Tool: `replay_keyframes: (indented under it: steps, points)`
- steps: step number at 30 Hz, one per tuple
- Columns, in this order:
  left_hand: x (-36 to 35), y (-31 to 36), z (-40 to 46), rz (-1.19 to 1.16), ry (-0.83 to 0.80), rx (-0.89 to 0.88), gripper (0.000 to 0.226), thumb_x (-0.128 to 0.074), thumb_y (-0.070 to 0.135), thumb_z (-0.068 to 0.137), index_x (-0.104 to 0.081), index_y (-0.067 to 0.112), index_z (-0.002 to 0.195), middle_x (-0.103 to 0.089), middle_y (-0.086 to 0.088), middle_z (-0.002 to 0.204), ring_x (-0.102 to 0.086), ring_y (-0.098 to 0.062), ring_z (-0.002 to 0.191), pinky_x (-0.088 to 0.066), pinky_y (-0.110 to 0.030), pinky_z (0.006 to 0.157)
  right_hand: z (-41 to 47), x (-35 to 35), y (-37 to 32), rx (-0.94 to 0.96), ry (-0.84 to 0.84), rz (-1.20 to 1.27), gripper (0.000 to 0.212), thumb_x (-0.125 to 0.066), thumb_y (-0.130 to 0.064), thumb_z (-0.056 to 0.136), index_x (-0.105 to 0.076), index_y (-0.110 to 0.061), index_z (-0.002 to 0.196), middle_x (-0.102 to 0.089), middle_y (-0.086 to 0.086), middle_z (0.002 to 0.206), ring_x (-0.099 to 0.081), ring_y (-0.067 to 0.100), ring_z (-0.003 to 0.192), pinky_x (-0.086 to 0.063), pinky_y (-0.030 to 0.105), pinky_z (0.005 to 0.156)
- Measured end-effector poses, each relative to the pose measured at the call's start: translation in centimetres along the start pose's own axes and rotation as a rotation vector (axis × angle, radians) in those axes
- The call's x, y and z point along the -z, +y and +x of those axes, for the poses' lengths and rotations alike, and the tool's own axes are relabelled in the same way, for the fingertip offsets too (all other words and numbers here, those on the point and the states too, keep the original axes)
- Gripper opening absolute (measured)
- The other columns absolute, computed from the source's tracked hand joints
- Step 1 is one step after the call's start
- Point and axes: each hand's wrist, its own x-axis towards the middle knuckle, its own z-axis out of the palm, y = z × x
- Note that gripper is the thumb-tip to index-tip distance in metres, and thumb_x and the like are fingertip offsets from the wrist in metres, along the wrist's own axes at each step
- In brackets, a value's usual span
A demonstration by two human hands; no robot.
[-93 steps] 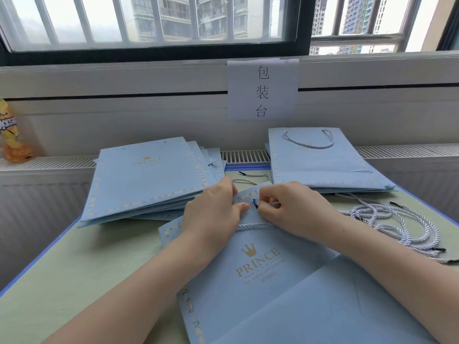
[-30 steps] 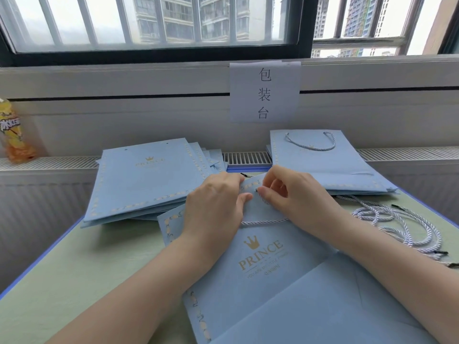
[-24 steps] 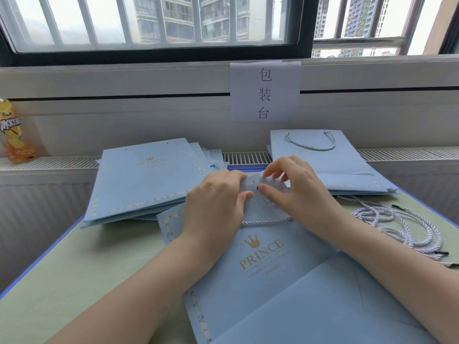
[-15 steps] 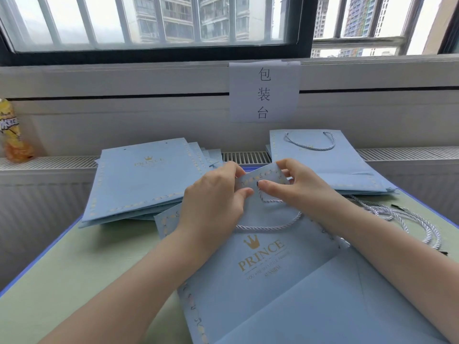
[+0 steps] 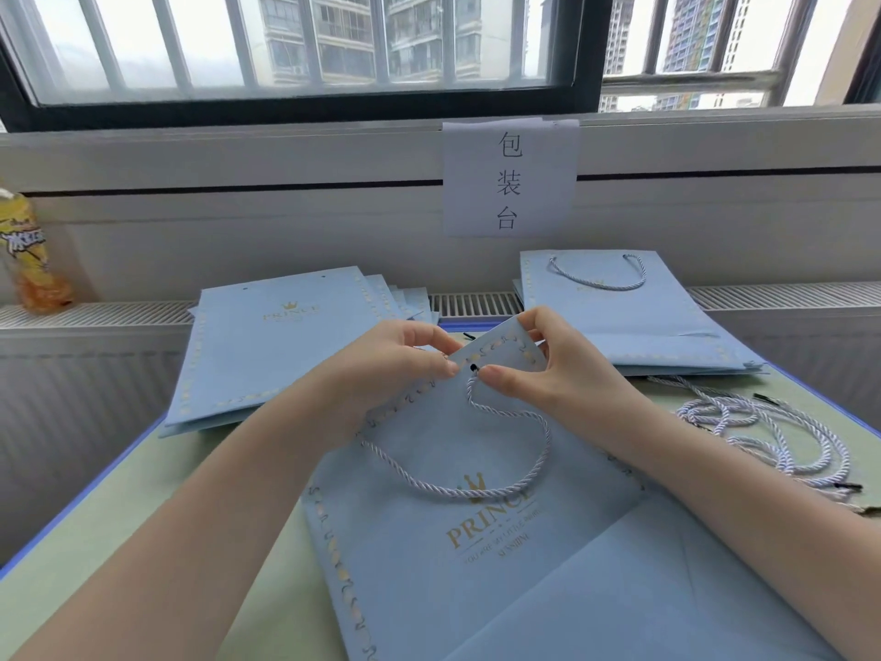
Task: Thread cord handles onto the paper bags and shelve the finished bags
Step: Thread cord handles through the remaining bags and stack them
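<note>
A light blue paper bag (image 5: pixel 429 555) with gold "PRINCE" print lies flat on the table in front of me. My left hand (image 5: pixel 386 369) pinches its top edge from the left. My right hand (image 5: pixel 553 374) grips the top right corner, thumb pressing beside the punched hole. A white twisted cord (image 5: pixel 476 489) runs from that hole and loops down across the bag's face. The corner of the bag is lifted off the table.
A stack of blue bags without handles (image 5: pixel 281 345) lies at the back left. Bags with cord handles (image 5: pixel 619 317) lie at the back right. Several loose cords (image 5: pixel 763 427) sit at the right. A yellow bottle (image 5: pixel 28 250) stands on the ledge. A paper sign (image 5: pixel 510 178) hangs on the wall.
Both hands lifted the bag's top edge. The cord, earlier stretched straight across, now hangs in a slack loop over the bag's face, one end at the hole.
</note>
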Motion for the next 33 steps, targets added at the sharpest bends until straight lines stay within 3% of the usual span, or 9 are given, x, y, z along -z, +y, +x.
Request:
replay_keyframes:
  steps: [5,8,12,16,21,29,33]
  points:
    - [0.2,-0.1,0.1,-0.025,-0.057,0.024,0.019,-0.055,-0.003,0.087,-0.07,0.009,0.089,-0.069,-0.02,0.093,-0.063,-0.028,0.078,-0.052,-0.039,0.078,0.0,-0.2,0.3,0.029,-0.001,-0.047,0.038,-0.074,-0.028,0.079,-0.049,-0.015,0.104,-0.056,0.002,0.1,-0.061,0.017,0.089,-0.051,0.03,0.076]
    - [0.1,-0.1,0.0,-0.016,-0.044,-0.009,0.009,-0.062,0.01,0.088,-0.072,0.011,0.088,-0.072,-0.015,0.091,-0.066,-0.025,0.076,-0.054,-0.039,0.076,-0.1,-0.2,0.4,0.038,-0.014,-0.053,0.038,-0.073,-0.031,0.079,-0.049,-0.016,0.105,-0.056,0.006,0.103,-0.061,0.021,0.092,-0.052,0.036,0.079]
    - [-0.6,-0.1,-0.1,0.076,0.013,-0.053,0.012,-0.066,0.028,0.085,-0.066,0.016,0.082,-0.07,-0.001,0.07,-0.063,-0.013,0.056,-0.051,-0.022,0.052,-0.2,-0.2,0.4,0.06,-0.004,-0.073,0.037,-0.072,-0.03,0.08,-0.049,-0.016,0.104,-0.056,0.005,0.101,-0.061,0.018,0.088,-0.051,0.028,0.072]
    - [-0.7,-0.1,-0.1,0.093,0.035,-0.057,0.014,-0.071,0.025,0.08,-0.063,0.014,0.083,-0.071,-0.005,0.071,-0.063,-0.016,0.055,-0.05,-0.024,0.052,-0.1,-0.3,0.4,0.072,-0.017,-0.079,0.033,-0.069,-0.029,0.084,-0.049,-0.014,0.105,-0.056,0.006,0.1,-0.059,0.017,0.087,-0.049,0.024,0.069]
    - [-0.8,-0.1,-0.2,0.061,0.047,-0.053,0.005,-0.072,0.019,0.08,-0.07,0.015,0.083,-0.073,-0.009,0.074,-0.064,-0.018,0.056,-0.053,-0.026,0.055,0.0,-0.5,0.5,0.074,-0.013,-0.063,0.006,-0.049,-0.016,0.097,-0.049,-0.016,0.103,-0.053,-0.001,0.094,-0.051,0.01,0.085,-0.04,0.021,0.073]
    - [-1.1,0.3,-0.6,0.077,0.035,-0.04,0.006,-0.071,0.016,0.082,-0.073,0.018,0.087,-0.073,-0.009,0.076,-0.064,-0.015,0.054,-0.052,-0.02,0.051,0.1,-0.8,0.9,0.075,-0.01,-0.062,0.01,-0.05,-0.016,0.096,-0.051,-0.015,0.106,-0.05,-0.006,0.09,-0.047,0.011,0.086,-0.037,0.025,0.079]
    - [-1.4,0.2,-0.4,0.047,0.091,-0.043,0.006,-0.071,0.012,0.082,-0.074,0.017,0.08,-0.072,-0.006,0.07,-0.064,-0.015,0.053,-0.052,-0.021,0.051,0.1,-0.7,0.6,0.087,-0.004,-0.055,0.006,-0.05,-0.015,0.096,-0.052,-0.017,0.101,-0.05,-0.011,0.086,-0.047,0.001,0.077,-0.038,0.015,0.07]
